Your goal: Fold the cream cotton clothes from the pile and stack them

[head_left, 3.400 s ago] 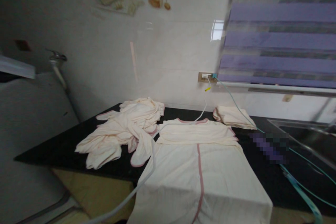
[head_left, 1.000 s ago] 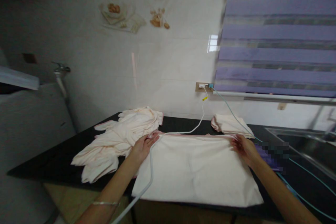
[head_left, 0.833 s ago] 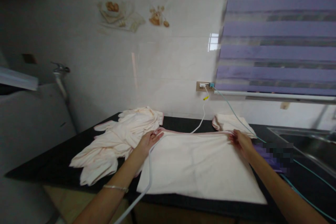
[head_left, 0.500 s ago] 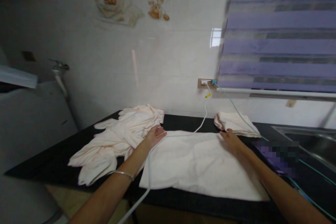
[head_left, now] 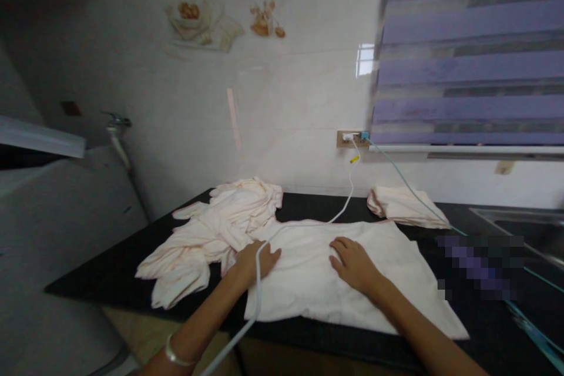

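Lying on a black countertop (head_left: 110, 273), a folded cream garment (head_left: 304, 282) with pink trim is spreading out directly in front of a person. The right hand (head_left: 355, 264) is resting on its middle, unclenched, with fingers loosely bent and grasping nothing. The left hand (head_left: 267, 258) is touching its left side, also relaxed and released, while a white cable (head_left: 254, 308) is crossing in front of that hand and running back to a wall outlet (head_left: 341, 142). A rumpled pile of cream clothes (head_left: 215, 235) is lying just left of the garment; a folded cream cloth (head_left: 408, 205) is sitting behind, on the right.
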